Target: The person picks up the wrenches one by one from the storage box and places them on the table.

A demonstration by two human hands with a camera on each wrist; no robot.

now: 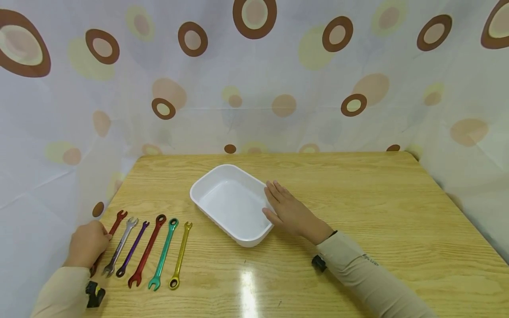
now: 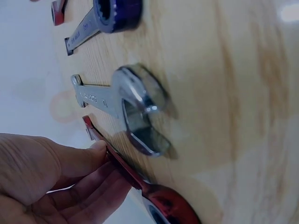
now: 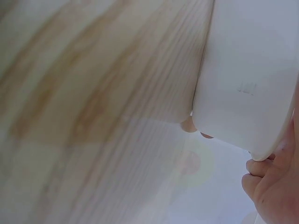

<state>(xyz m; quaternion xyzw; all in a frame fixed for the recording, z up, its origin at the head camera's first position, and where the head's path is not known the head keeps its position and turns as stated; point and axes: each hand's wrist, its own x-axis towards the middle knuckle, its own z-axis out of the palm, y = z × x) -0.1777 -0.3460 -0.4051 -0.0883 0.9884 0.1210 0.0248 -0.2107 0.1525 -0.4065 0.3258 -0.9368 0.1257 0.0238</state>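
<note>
At the far left of the table, my left hand [image 1: 88,242] pinches a dark red wrench [image 1: 117,222] between thumb and fingers. In the left wrist view the dark red wrench [image 2: 170,204] is tilted, one end nearer the camera. Beside it lies a silver wrench [image 1: 121,248], then a purple wrench [image 1: 133,249]. A white plastic basin [image 1: 216,221] stands mid-table. My right hand [image 1: 292,214] rests at the basin's right rim with its fingers fairly straight; in the right wrist view the fingertips touch the rim of the basin [image 3: 247,79].
Further right in the row lie a red ratchet wrench [image 1: 148,251], a green wrench [image 1: 164,254] and a yellow wrench [image 1: 181,255]. The wooden table [image 1: 358,198] is bordered by a patterned cloth [image 1: 254,79] at the back and sides.
</note>
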